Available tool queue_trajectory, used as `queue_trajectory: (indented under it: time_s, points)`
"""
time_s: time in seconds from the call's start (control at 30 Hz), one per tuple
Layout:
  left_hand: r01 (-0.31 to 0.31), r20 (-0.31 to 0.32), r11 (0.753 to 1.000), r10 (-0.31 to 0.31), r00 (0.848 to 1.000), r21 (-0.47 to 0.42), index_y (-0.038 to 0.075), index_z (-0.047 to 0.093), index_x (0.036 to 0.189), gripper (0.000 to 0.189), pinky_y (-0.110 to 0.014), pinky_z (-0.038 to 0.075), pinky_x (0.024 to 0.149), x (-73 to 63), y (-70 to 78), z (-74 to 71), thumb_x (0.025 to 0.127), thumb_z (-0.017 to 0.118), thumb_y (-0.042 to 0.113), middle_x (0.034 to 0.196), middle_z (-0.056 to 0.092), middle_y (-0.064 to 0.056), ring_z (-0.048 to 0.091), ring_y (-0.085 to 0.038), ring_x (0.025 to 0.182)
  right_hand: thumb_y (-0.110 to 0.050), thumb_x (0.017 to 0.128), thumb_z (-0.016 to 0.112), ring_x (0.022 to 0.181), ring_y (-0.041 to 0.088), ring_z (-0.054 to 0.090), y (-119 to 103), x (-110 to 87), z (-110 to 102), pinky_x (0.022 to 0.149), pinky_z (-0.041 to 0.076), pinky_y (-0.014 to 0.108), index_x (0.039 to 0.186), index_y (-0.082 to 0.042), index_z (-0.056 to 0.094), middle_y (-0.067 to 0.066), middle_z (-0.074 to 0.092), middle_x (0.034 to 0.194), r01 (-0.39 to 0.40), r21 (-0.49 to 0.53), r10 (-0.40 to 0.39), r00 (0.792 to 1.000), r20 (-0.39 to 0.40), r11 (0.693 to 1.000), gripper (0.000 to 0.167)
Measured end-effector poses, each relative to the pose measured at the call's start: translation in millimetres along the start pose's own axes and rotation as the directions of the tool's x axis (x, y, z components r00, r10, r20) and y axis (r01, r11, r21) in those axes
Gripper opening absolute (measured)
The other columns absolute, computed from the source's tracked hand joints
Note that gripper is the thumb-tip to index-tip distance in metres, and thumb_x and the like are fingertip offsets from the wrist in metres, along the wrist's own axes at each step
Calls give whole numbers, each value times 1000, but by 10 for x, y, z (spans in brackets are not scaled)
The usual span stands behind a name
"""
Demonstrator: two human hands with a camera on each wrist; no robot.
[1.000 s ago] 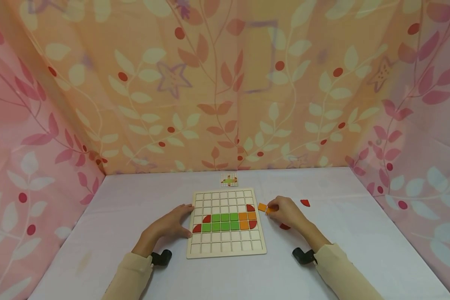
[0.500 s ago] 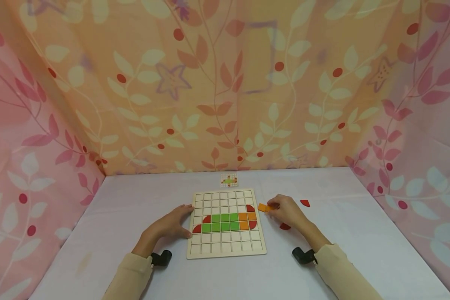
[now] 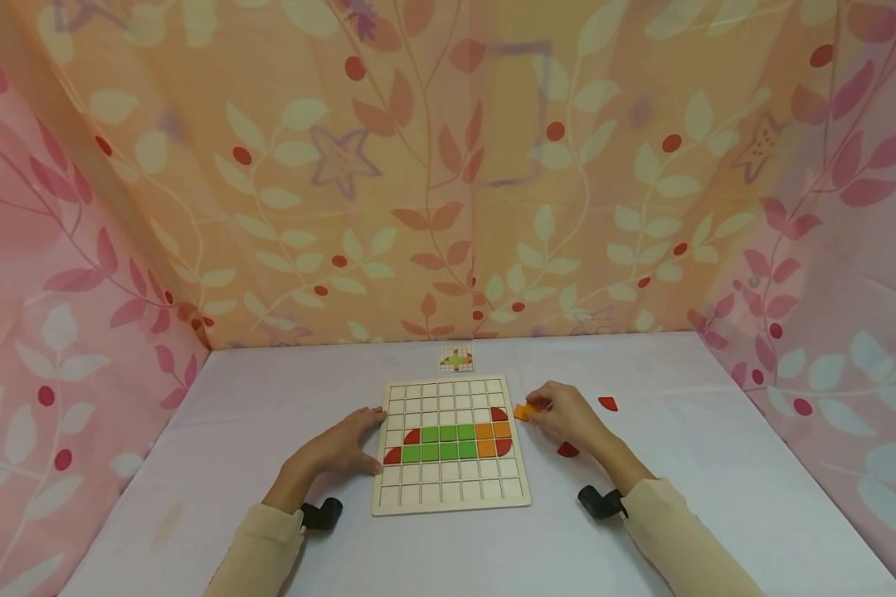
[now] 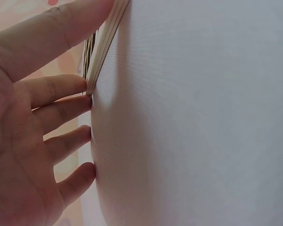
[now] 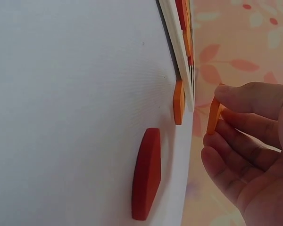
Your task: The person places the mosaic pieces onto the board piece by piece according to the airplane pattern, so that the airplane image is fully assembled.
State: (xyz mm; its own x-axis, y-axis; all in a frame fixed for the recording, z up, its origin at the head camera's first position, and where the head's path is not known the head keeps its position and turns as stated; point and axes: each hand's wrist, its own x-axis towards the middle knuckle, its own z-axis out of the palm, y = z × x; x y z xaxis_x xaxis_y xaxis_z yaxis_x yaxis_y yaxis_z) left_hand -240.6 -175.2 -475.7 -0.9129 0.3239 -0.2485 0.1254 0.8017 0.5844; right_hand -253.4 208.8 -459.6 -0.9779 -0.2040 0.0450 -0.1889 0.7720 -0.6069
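My left hand [image 3: 339, 441] rests along the left edge of a pale wooden grid board [image 3: 448, 496]. In the left wrist view its thumb and fingertips touch that edge, the fingers fairly straight. Beyond the board's right edge, my right hand [image 3: 571, 413] pinches an orange square tile [image 5: 214, 110] between thumb and fingers, held above the table. A second orange tile [image 5: 178, 101] lies on the cloth close to the board. On the grid, green tiles [image 3: 448, 450], orange tiles [image 3: 485, 448] and red curved pieces [image 3: 392, 455] form two rows, with another red piece [image 3: 498, 414] above them at right.
Two loose red pieces lie right of the board: one red piece [image 3: 567, 450] under the right wrist, another red piece [image 3: 608, 404] farther back. A small pattern card [image 3: 456, 358] lies behind the board. A patterned curtain [image 3: 448, 207] closes off the table's back and sides.
My right hand has risen and shifted slightly left with the orange tile, which now overlaps the other orange tile in the head view. My left hand and the board have stayed put.
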Motion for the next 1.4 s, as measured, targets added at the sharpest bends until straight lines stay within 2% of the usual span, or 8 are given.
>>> queue_trajectory:
  time_s: [0.23,0.5,0.93,1.17,1.4]
  points:
    - [8,-3,1000,-8,1000,-1,12,44,146,90,-59,25,116,-11,12,18,68,88,19,158,34,-9,23,-36,149,-10,81,75,84,18,58,-73,64,37,81,55,35,106,0,73,5,67,93,60,-7,-59,998,8,998,26]
    - [8,5,1000,-8,1000,4,11,44,147,89,-59,25,116,-18,30,21,69,87,19,158,34,-10,23,-36,149,-11,81,75,85,17,57,-176,163,74,80,53,33,108,-1,73,3,66,93,94,-11,-93,995,47,996,28]
    - [5,9,1000,-5,1000,18,12,41,149,91,-59,25,116,-19,62,-20,70,87,20,159,32,-12,22,-37,149,-9,79,76,80,15,57,-419,330,181,76,50,30,101,0,74,5,66,87,233,-28,-231,970,71,972,24]
    - [8,17,1000,-8,1000,21,12,39,149,92,-59,24,116,-8,59,-44,71,86,20,159,31,-12,21,-37,149,-9,80,76,82,13,58,-560,444,315,81,53,32,101,-2,74,2,67,88,228,-29,-224,968,115,973,23]
    - [3,19,1000,-4,1000,25,11,40,149,92,-59,24,117,-3,35,-26,70,87,20,159,31,-12,21,-37,149,-9,80,76,80,13,56,-657,514,455,81,52,32,101,-3,75,3,65,89,279,-38,-269,949,164,960,22]
